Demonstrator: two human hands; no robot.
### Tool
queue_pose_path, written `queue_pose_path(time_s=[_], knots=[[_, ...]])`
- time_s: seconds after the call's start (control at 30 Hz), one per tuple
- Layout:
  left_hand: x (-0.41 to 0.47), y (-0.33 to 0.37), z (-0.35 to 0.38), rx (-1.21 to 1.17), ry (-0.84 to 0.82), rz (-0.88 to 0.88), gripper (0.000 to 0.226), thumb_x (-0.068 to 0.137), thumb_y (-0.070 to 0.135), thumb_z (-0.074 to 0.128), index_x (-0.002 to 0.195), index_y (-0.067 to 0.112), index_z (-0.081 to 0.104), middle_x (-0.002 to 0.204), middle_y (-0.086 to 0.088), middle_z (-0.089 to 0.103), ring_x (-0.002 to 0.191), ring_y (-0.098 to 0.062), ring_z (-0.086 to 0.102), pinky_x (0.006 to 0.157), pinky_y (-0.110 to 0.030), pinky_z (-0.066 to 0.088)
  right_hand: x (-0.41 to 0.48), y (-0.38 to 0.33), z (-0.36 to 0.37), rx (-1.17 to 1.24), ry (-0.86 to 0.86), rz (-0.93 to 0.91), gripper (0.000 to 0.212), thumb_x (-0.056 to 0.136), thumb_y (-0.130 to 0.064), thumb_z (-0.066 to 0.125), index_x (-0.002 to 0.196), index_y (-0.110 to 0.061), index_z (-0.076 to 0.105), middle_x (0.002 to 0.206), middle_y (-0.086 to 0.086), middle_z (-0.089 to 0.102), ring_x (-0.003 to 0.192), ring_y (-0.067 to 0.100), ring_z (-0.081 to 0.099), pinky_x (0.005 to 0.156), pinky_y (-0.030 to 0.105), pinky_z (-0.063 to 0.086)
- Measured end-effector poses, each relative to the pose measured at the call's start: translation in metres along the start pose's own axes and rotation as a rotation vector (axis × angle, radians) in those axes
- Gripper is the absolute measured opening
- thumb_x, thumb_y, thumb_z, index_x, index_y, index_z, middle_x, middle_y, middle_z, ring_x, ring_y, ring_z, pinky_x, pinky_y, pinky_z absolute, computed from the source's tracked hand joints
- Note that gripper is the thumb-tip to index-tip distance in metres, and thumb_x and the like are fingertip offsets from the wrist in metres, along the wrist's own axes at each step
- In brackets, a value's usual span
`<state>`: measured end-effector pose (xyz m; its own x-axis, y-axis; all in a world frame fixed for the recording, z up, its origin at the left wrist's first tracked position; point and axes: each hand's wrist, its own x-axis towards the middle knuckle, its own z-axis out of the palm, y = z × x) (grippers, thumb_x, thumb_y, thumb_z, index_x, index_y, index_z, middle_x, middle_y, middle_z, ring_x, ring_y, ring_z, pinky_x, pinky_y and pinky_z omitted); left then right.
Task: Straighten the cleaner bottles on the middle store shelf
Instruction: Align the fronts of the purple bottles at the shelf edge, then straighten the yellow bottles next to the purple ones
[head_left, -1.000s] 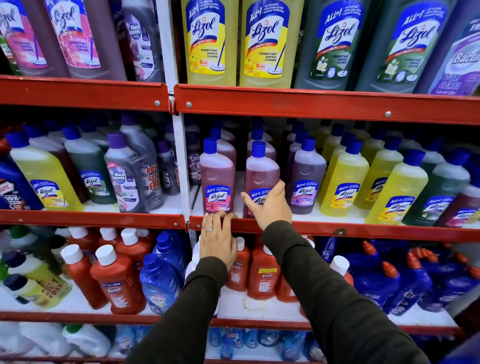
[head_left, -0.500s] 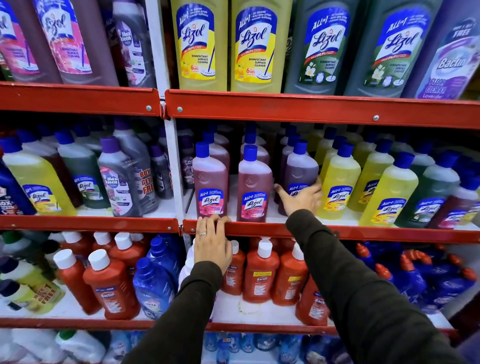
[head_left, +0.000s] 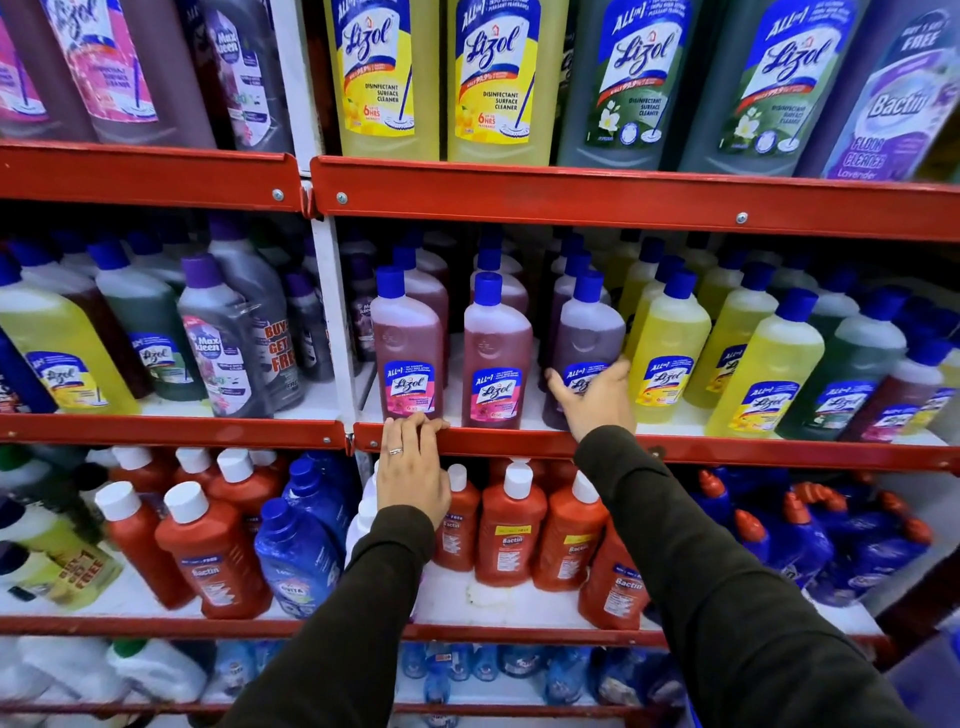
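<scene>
On the middle red shelf (head_left: 519, 442) stand rows of blue-capped Lizol bottles. At the front are two pink bottles (head_left: 409, 348) (head_left: 496, 353), then a purple bottle (head_left: 587, 332), then yellow bottles (head_left: 670, 348). My right hand (head_left: 592, 397) wraps around the lower front of the purple bottle, covering part of its label. My left hand (head_left: 413, 467), with a ring on one finger, lies flat on the shelf's front lip just below the left pink bottle, its fingers hooked over the edge.
Large Lizol bottles (head_left: 384, 78) fill the top shelf. Orange Bactin bottles (head_left: 511, 525) and blue bottles (head_left: 296, 551) stand on the shelf below. A white upright post (head_left: 332, 322) divides the bays; the left bay holds Maxkleen and yellow bottles (head_left: 57, 348).
My right hand has shifted right from the second pink bottle to the purple bottle and closed on it. My left hand stays on the shelf lip.
</scene>
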<state>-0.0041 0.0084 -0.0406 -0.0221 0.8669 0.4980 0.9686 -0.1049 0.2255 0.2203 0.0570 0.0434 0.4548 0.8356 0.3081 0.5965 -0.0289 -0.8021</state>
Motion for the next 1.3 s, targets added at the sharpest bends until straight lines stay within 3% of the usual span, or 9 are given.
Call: queue_pose_path(time_s=[0.27, 0.47, 0.6, 0.73, 0.8, 0.93, 1.1, 1.3], knots=[[0.0, 0.004, -0.002, 0.032, -0.026, -0.03, 0.057, 0.08, 0.023, 0.073, 0.131, 0.01, 0.05, 0.134, -0.018, 0.057, 0.131, -0.039, 0.048, 0.117, -0.049, 0.034, -0.013, 0.005, -0.011, -0.034, -0.024, -0.042, 0.097, 0.08, -0.06, 0.076, 0.145, -0.005, 0.03, 0.138, 0.018, 0.057, 0.122, 0.036, 0.063, 0.095, 0.042, 0.056], [-0.001, 0.007, -0.004, 0.024, -0.048, -0.05, 0.058, 0.082, 0.024, 0.07, 0.134, 0.011, 0.048, 0.137, -0.017, 0.054, 0.134, -0.038, 0.045, 0.117, -0.049, 0.034, -0.016, 0.011, -0.013, -0.024, -0.049, -0.06, 0.105, 0.079, -0.068, 0.071, 0.149, -0.004, 0.027, 0.143, 0.019, 0.054, 0.128, 0.036, 0.06, 0.102, 0.046, 0.056], [-0.002, 0.009, -0.007, 0.005, -0.029, -0.053, 0.057, 0.078, 0.019, 0.073, 0.13, 0.009, 0.05, 0.132, -0.019, 0.057, 0.129, -0.038, 0.047, 0.114, -0.05, 0.04, -0.02, 0.018, -0.024, -0.143, 0.182, -0.183, 0.096, 0.088, -0.073, 0.051, 0.153, -0.005, 0.032, 0.154, 0.021, 0.042, 0.143, 0.036, 0.041, 0.117, 0.047, 0.037], [-0.002, 0.013, -0.01, -0.041, -0.029, -0.073, 0.055, 0.077, 0.017, 0.071, 0.128, 0.011, 0.051, 0.13, -0.017, 0.056, 0.128, -0.038, 0.046, 0.108, -0.051, 0.046, 0.002, 0.028, -0.044, 0.09, 0.385, -0.082, 0.083, 0.097, -0.058, 0.05, 0.157, -0.005, 0.028, 0.159, 0.021, 0.033, 0.149, 0.036, 0.034, 0.121, 0.048, 0.029], [-0.002, 0.015, -0.01, -0.048, -0.028, -0.082, 0.054, 0.077, 0.016, 0.071, 0.127, 0.011, 0.051, 0.129, -0.017, 0.056, 0.128, -0.038, 0.046, 0.108, -0.051, 0.046, 0.022, 0.031, -0.054, 0.121, 0.34, 0.078, 0.091, 0.094, -0.051, 0.062, 0.158, -0.001, 0.022, 0.159, 0.024, 0.031, 0.149, 0.039, 0.033, 0.12, 0.046, 0.028], [-0.002, 0.018, -0.009, -0.026, -0.006, -0.094, 0.054, 0.077, 0.015, 0.074, 0.126, 0.009, 0.053, 0.128, -0.019, 0.058, 0.126, -0.039, 0.049, 0.109, -0.052, 0.045, 0.051, 0.041, -0.061, 0.048, 0.037, 0.261, 0.101, 0.083, -0.04, 0.081, 0.154, 0.002, 0.023, 0.155, 0.027, 0.038, 0.144, 0.043, 0.042, 0.116, 0.049, 0.038], [-0.003, 0.024, -0.008, 0.016, 0.03, -0.098, 0.056, 0.073, 0.013, 0.079, 0.123, 0.006, 0.056, 0.125, -0.022, 0.06, 0.124, -0.041, 0.051, 0.11, -0.053, 0.043, 0.065, 0.054, -0.058, 0.045, -0.022, 0.286, 0.104, 0.075, -0.041, 0.087, 0.152, -0.004, 0.027, 0.146, 0.024, 0.051, 0.133, 0.043, 0.055, 0.11, 0.055, 0.048], [-0.004, 0.026, -0.006, 0.053, 0.023, -0.105, 0.057, 0.072, 0.011, 0.078, 0.124, 0.006, 0.054, 0.125, -0.023, 0.058, 0.125, -0.042, 0.049, 0.112, -0.053, 0.041, 0.057, 0.065, -0.065, -0.048, -0.027, 0.185, 0.104, 0.071, -0.052, 0.085, 0.145, -0.002, 0.033, 0.137, 0.023, 0.059, 0.125, 0.042, 0.061, 0.104, 0.054, 0.053]])
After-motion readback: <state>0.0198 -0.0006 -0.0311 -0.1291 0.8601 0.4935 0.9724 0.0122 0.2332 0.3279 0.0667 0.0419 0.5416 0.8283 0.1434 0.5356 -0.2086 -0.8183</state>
